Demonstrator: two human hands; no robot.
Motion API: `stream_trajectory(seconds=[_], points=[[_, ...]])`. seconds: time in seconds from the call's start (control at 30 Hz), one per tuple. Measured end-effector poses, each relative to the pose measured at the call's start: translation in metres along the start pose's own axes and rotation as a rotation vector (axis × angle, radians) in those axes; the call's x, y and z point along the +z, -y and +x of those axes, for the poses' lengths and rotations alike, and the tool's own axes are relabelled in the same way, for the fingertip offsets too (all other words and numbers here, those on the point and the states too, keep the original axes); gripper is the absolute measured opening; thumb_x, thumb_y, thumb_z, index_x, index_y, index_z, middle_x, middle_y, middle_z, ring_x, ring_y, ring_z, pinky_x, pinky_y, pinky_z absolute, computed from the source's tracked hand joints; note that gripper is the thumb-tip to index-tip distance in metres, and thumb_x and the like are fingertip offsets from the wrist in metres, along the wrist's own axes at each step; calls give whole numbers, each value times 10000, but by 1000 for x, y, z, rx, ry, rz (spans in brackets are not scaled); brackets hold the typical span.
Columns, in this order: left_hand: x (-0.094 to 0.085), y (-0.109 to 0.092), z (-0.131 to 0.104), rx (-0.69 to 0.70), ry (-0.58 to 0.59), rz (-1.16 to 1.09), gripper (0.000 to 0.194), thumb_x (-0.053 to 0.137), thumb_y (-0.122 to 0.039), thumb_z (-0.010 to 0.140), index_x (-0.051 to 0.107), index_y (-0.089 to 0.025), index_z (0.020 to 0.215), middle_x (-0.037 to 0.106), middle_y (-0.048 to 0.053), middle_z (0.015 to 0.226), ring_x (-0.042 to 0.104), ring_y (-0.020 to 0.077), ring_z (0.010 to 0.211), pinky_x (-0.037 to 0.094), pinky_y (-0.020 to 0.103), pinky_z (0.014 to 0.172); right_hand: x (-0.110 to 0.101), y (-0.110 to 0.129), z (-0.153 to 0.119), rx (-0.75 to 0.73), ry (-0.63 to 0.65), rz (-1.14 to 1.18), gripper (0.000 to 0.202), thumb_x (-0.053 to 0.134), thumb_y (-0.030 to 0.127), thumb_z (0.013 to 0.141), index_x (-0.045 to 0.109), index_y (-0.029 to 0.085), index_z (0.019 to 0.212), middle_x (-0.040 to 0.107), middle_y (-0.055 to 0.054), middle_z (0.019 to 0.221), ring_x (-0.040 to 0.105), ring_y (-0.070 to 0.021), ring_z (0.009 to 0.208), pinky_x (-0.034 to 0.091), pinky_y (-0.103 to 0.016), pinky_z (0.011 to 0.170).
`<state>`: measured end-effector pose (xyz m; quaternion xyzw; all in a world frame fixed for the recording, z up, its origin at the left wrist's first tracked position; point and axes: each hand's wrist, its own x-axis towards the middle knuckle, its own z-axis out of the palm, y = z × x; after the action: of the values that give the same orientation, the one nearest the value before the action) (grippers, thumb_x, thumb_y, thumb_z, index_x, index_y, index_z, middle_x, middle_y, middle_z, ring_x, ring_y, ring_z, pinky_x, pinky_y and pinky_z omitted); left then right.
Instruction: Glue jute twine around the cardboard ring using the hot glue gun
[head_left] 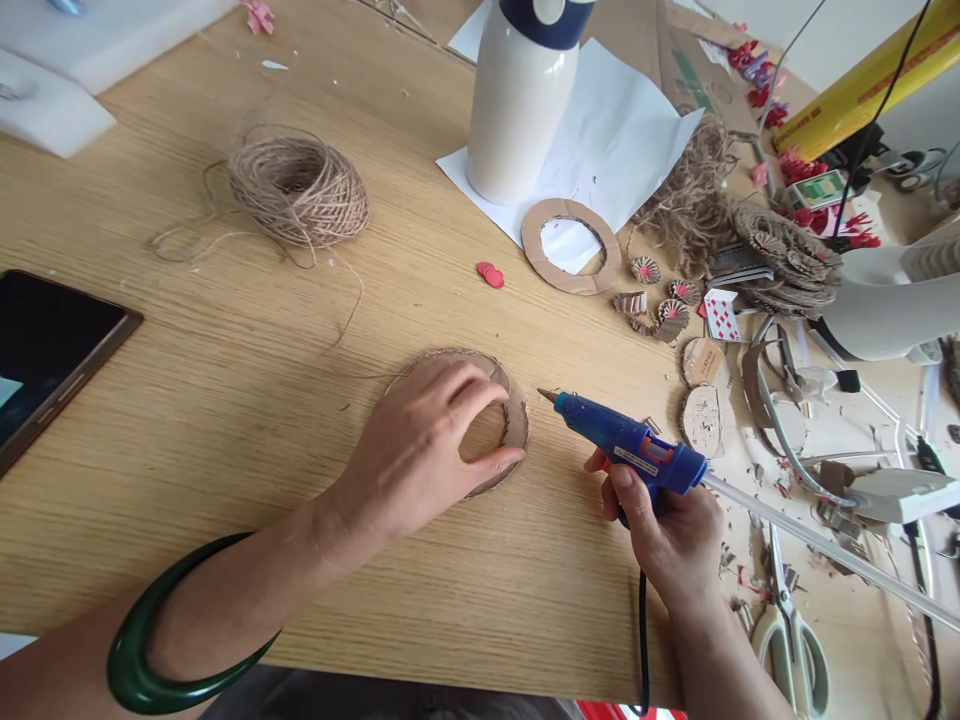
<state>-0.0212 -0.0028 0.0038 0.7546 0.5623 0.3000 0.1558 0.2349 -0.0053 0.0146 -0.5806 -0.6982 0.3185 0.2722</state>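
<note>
L hand (409, 440) holding cardboard ring (516, 428), visible face mostly bare, twine strand (367, 377) at edge; R hand (679, 535) gripping glue gun (611, 430).

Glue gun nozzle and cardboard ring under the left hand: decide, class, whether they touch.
Apart. In the head view, a strip of tabletop shows between the glue gun's nozzle and the cardboard ring under the left hand.

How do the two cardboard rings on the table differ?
The near ring lies under the left hand, which hides part of it; the far ring is untouched and in full view. The near ring sits on the wooden table, while the far ring rests partly on white paper. Both are brown with open middles.
</note>
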Motion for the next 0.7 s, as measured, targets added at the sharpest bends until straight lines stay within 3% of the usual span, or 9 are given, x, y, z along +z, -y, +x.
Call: stream_trajectory(seconds=[0.23, 0.33, 0.4, 0.6, 0.7], points=[[2, -3, -1, -45, 8, 116, 390, 797, -370, 820, 615, -164, 1097, 654, 115, 1129, 609, 314, 1094, 532, 483, 965, 3, 1, 1, -9, -8, 22, 285, 603, 395, 970, 747, 171, 871, 696, -32, 682, 552, -126, 487, 446, -277, 463], [4, -4, -2, -17, 24, 81, 497, 833, -354, 785, 600, -155, 1175, 626, 132, 1236, 574, 317, 1159, 494, 493, 1030, 4, 0, 2, -26, -18, 25, 282, 620, 409, 958, 759, 173, 887, 740, -58, 760, 618, -153, 550, 473, -285, 484], [6, -3, -2, 26, 60, 51, 458, 819, -313, 799, 612, -158, 1177, 632, 119, 1244, 567, 307, 1162, 480, 489, 1044, 4, 0, 3, -27, -16, 13, 272, 628, 407, 954, 765, 178, 903, 739, -56, 751, 634, -164, 564, 480, -291, 494], [5, -5, -2, 109, 124, -18, 98, 720, -207, 838, 672, -157, 908, 689, 74, 997, 596, 282, 1026, 504, 459, 961, 3, -1, 2, -37, -33, -66, 293, 624, 407, 954, 776, 164, 893, 679, -27, 618, 605, -156, 512, 460, -287, 486], [5, -5, -3, 169, 117, -33, 166, 680, -233, 876, 630, -178, 728, 677, 37, 816, 605, 250, 911, 503, 446, 921, 3, -1, 2, -47, -35, -86, 302, 627, 409, 950, 774, 153, 887, 668, -23, 610, 604, -157, 514, 463, -288, 496]])
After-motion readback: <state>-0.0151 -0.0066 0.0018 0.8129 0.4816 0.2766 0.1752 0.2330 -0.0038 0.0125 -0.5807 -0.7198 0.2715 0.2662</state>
